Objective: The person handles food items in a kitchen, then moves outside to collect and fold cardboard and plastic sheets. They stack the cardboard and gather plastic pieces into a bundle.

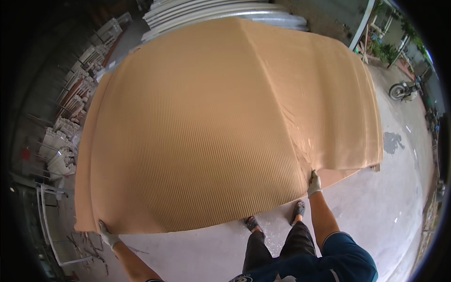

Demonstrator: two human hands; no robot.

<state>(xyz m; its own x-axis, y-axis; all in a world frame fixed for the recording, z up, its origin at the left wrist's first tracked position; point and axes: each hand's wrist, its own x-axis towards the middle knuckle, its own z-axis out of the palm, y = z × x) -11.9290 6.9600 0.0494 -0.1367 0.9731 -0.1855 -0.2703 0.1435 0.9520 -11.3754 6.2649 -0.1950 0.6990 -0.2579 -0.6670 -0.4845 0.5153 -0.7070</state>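
Note:
A very large brown sheet of corrugated cardboard (202,127) spreads out before me, its fine ribs running away from me. A raised crease crosses it lengthwise right of the middle, and the part beyond bends down and up again toward the right. My left hand (109,236), in a pale glove, grips the near edge close to the left corner. My right hand (314,184), gloved too, holds the near edge at the crumpled foot of the crease. The undersides of both grips are hidden by the cardboard. Below the right hand a lower cardboard layer shows.
Long pale wrapped profiles (221,13) lie stacked behind the sheet. Racks with bundled bars (63,136) line the left side, and a white metal frame (51,225) stands near the lower left. A motorcycle (403,90) is parked at right on the concrete floor (376,216).

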